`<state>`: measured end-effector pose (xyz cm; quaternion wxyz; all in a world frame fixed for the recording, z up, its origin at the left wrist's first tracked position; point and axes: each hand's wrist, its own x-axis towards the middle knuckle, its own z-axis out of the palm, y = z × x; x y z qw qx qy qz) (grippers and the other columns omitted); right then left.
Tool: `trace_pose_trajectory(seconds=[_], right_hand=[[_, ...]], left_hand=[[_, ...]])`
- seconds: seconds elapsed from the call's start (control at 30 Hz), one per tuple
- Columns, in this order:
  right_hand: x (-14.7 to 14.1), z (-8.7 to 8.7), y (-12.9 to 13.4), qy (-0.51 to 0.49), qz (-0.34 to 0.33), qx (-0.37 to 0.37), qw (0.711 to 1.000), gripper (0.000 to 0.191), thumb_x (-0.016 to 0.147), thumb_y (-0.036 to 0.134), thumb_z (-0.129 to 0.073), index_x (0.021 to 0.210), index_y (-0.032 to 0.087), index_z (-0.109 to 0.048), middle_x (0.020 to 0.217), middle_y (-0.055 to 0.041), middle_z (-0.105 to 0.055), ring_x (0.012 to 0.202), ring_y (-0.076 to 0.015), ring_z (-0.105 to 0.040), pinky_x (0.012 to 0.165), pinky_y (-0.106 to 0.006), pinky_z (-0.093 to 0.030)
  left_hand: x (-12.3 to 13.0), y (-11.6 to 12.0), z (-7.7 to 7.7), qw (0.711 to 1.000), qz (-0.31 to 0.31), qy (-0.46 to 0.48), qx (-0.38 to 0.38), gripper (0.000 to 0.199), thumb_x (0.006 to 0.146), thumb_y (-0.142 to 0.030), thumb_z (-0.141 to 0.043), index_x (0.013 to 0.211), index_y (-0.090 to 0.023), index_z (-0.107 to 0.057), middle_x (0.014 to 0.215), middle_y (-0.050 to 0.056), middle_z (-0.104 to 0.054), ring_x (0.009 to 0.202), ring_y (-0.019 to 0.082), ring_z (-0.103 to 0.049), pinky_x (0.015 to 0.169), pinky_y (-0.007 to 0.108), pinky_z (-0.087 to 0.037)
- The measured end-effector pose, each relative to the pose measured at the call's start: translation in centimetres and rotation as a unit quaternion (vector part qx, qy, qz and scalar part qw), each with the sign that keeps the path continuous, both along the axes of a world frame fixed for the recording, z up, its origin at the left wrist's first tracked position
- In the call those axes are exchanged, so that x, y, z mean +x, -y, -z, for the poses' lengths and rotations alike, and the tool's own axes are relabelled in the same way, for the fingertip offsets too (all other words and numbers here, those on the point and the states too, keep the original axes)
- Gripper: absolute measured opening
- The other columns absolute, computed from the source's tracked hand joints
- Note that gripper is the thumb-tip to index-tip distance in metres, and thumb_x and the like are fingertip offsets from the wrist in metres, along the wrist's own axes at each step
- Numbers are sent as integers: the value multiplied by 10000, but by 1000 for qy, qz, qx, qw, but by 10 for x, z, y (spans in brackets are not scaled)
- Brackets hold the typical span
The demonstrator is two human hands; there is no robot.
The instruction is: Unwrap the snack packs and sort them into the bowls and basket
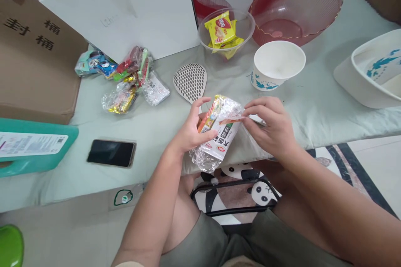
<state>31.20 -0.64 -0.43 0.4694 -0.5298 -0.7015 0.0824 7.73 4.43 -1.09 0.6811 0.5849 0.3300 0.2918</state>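
Observation:
My left hand (191,131) holds a clear plastic bag of wrapped snack packets (219,131) over the front edge of the cloth-covered table. The packets show white, yellow and orange faces through the crinkled film. At the bag's right upper side, my right hand (271,125) pinches an edge of it, beside a thin reddish-brown strip. Just beyond the bag lies a grey perforated skimmer (190,80), its handle partly hidden by my left hand. Several bagged snacks (133,75) sit in a loose pile to the left.
A clear bowl (202,37) with yellow packets, a pink bowl (291,8), a paper cup (278,64) and a white container (360,75) stand behind and right. At left are a phone (111,153), a teal jug (70,133) and a carton (37,62).

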Motion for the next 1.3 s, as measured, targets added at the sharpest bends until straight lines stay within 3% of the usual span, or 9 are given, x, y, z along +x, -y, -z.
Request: trace_pose_trajectory(seconds=[0.1, 0.23, 0.33, 0.43, 0.67, 0.83, 0.93, 1.2, 1.3], right_hand=[[4, -7, 0, -175, 42, -119, 976, 103, 898, 221, -637, 797, 230, -623, 717, 9, -644, 645, -140, -580, 620, -296, -468], [12, -8, -10, -426, 106, -201, 876, 141, 867, 225, -643, 740, 223, -582, 595, 37, -528, 525, -107, -486, 508, -250, -397], [14, -4, -18, -539, 110, -218, 806, 124, 853, 244, -644, 759, 224, -567, 621, 36, -529, 524, -98, -498, 493, -236, -406], [6, -2, -15, -569, 72, -255, 779, 98, 871, 314, -643, 862, 235, -585, 738, 9, -611, 631, -122, -615, 552, -252, -492], [-28, 5, 7, -475, -155, -346, 794, 398, 917, 456, -645, 1254, 267, -547, 1376, -84, -676, 1237, -269, -675, 1015, -492, -592], [-28, 8, 8, -462, -118, -337, 811, 361, 924, 426, -667, 1219, 257, -544, 1293, -83, -725, 1179, -259, -711, 1010, -493, -602], [-27, 8, 7, -409, -116, -333, 841, 339, 929, 399, -669, 1201, 236, -547, 1235, -90, -740, 1121, -241, -727, 969, -457, -615], [-31, 19, 6, -367, -117, -332, 861, 292, 944, 436, -648, 1150, 250, -560, 1153, -84, -756, 1070, -248, -738, 890, -439, -635], [-33, 24, 7, -387, -123, -326, 854, 292, 950, 430, -635, 1180, 271, -553, 1223, -76, -744, 1124, -247, -727, 959, -459, -619]], left_hand=[[-3, 0, -3, 999, 43, -9, -25, 830, 763, -312, -841, 1414, -362, -328, 1066, 23, -713, 862, 186, -726, 709, 291, -605], [-7, 1, -10, 994, 87, 1, -66, 778, 757, -308, -845, 1399, -334, -406, 1115, 49, -722, 900, 193, -736, 722, 278, -604], [-6, 2, -11, 994, 66, 33, -82, 757, 742, -336, -864, 1368, -345, -439, 1148, 55, -721, 920, 211, -747, 712, 288, -618], [0, 1, -7, 997, -1, 53, -60, 796, 713, -378, -892, 1351, -376, -415, 1191, 62, -711, 933, 243, -760, 713, 340, -650], [18, 4, 6, 998, -40, 6, 43, 653, 829, -484, -796, 1322, -363, -386, 988, 18, -714, 713, 172, -721, 618, 312, -614], [26, 5, 11, 953, -178, -83, 230, 414, 876, -532, -719, 1144, -290, -516, 1152, 40, -632, 853, 149, -675, 704, 297, -572], [28, 4, 9, 901, -193, -148, 359, 388, 810, -563, -783, 904, -233, -604, 983, 35, -577, 938, 182, -607, 803, 322, -538], [32, 7, 3, 898, -131, -176, 382, 277, 992, -393, -595, 781, -215, -575, 798, 16, -532, 723, 156, -534, 690, 322, -473], [30, 6, 6, 902, -203, -141, 353, 270, 980, -426, -607, 808, -222, -566, 829, 27, -562, 772, 165, -560, 705, 325, -493]])
